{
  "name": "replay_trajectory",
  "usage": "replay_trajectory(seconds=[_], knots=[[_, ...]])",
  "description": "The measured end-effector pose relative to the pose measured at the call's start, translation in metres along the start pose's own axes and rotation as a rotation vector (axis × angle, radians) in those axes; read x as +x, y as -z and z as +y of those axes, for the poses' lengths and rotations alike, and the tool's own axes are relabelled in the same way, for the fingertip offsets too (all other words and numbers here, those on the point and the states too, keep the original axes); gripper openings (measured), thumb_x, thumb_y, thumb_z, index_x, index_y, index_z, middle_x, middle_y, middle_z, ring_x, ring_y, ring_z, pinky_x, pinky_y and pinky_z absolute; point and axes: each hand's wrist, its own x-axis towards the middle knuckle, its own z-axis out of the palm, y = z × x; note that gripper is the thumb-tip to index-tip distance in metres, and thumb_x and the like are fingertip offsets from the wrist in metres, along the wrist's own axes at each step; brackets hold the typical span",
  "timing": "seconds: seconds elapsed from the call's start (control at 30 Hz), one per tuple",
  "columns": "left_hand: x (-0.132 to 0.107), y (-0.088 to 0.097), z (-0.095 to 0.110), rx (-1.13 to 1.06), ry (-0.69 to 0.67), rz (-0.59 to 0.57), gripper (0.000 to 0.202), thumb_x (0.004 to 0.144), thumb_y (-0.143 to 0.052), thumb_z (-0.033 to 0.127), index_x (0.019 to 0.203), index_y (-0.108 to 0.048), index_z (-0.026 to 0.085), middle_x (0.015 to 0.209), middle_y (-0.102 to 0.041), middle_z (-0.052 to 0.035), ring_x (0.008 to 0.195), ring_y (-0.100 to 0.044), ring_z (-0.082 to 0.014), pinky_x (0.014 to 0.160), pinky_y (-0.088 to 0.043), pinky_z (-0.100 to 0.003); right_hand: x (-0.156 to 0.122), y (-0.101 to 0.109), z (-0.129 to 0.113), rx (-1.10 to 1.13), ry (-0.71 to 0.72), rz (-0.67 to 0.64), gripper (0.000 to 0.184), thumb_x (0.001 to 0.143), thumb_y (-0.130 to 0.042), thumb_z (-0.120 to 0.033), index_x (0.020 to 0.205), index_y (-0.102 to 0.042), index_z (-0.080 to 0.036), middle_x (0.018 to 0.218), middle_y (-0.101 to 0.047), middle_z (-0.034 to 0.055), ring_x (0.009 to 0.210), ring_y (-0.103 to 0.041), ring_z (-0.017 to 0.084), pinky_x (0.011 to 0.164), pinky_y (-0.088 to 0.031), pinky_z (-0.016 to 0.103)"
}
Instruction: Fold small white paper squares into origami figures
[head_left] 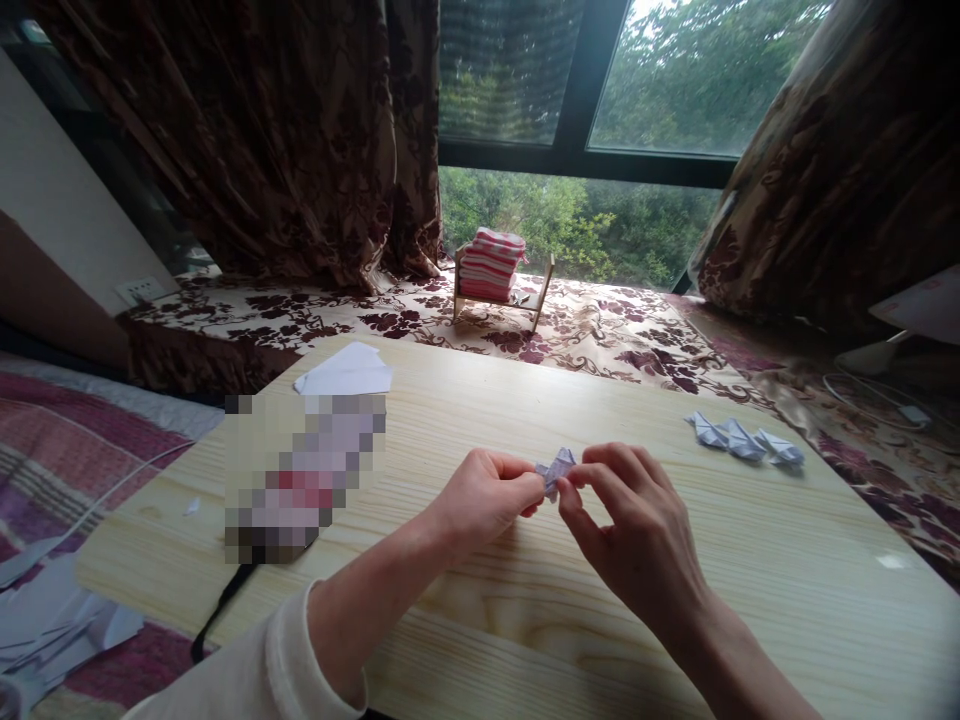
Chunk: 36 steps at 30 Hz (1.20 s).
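Note:
A small folded paper piece (558, 468), white with fine lines on it, is held between my hands above the middle of the table. My left hand (491, 485) pinches its left end between thumb and curled fingers. At its right side, the thumb and index fingertip of my right hand (626, 505) close on the paper, the other fingers loosely bent. Three similar folded paper pieces (744, 441) lie in a row at the table's right. What shape the held paper has is partly hidden by my fingertips.
The wooden table (465, 400) carries a stack of white paper (346, 370) at the back left, beside a pixelated object (300, 485) with a black strap. A paper scrap (193, 507) lies at left. Behind, a small wooden rack (501, 302) holds striped cloths (491, 263) on the windowsill.

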Motion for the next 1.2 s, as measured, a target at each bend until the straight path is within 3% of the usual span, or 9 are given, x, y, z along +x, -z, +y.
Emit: replay_trajectory(seconds=[0.17,0.4,0.6,0.73,1.0,1.2], knots=[[-0.001,-0.002,0.0,0.025,-0.053,-0.009,0.025,0.073,-0.052,0.028,0.052,-0.051,0.015,0.052,-0.037,0.0037,0.054,-0.031,-0.0091,0.051,-0.023,-0.024,-0.001,0.0,0.0,-0.003,-0.003,0.0,0.012,0.083,-0.056,-0.018,0.071,-0.059,-0.017,0.078,-0.058,0.0061,0.077,-0.053,0.02,0.071,-0.043,0.034],[-0.002,-0.004,0.001,-0.03,-0.06,0.021,0.026,0.072,-0.059,0.036,0.06,-0.064,0.014,0.053,-0.046,0.0022,0.053,-0.035,-0.0101,0.051,-0.025,-0.024,0.001,0.003,0.002,0.048,-0.046,-0.011,0.007,0.082,-0.058,-0.019,0.075,-0.06,-0.018,0.081,-0.059,0.0066,0.077,-0.053,0.021,0.069,-0.045,0.036],[0.001,-0.002,0.001,-0.042,0.012,0.142,0.028,0.07,-0.06,0.032,0.049,-0.054,0.015,0.048,-0.038,0.0044,0.052,-0.028,-0.0088,0.05,-0.021,-0.025,0.002,0.005,0.011,0.228,-0.243,-0.01,0.01,0.083,-0.06,-0.027,0.075,-0.058,-0.02,0.086,-0.056,0.0056,0.083,-0.055,0.021,0.07,-0.046,0.035],[0.001,-0.002,0.003,-0.081,-0.011,0.141,0.026,0.07,-0.059,0.03,0.05,-0.052,0.015,0.05,-0.04,0.0038,0.055,-0.031,-0.0098,0.053,-0.023,-0.025,0.002,0.005,0.011,0.316,-0.383,-0.012,0.007,0.084,-0.058,-0.028,0.083,-0.057,-0.021,0.087,-0.057,0.0037,0.08,-0.055,0.018,0.071,-0.047,0.033],[0.0,-0.004,0.006,-0.149,-0.011,0.113,0.024,0.07,-0.061,0.029,0.053,-0.057,0.014,0.052,-0.046,0.0026,0.058,-0.037,-0.0104,0.056,-0.028,-0.025,0.005,0.004,-0.002,0.338,-0.232,0.029,0.003,0.083,-0.059,-0.02,0.087,-0.06,-0.02,0.078,-0.056,0.0026,0.07,-0.053,0.016,0.061,-0.047,0.029],[0.002,-0.004,0.003,-0.225,0.029,0.088,0.021,0.068,-0.064,0.028,0.053,-0.061,0.013,0.055,-0.054,0.0002,0.06,-0.045,-0.0114,0.065,-0.037,-0.026,0.001,-0.002,0.003,0.39,-0.381,0.007,0.009,0.084,-0.059,-0.027,0.079,-0.058,-0.02,0.073,-0.057,0.0014,0.067,-0.054,0.015,0.062,-0.046,0.03]])
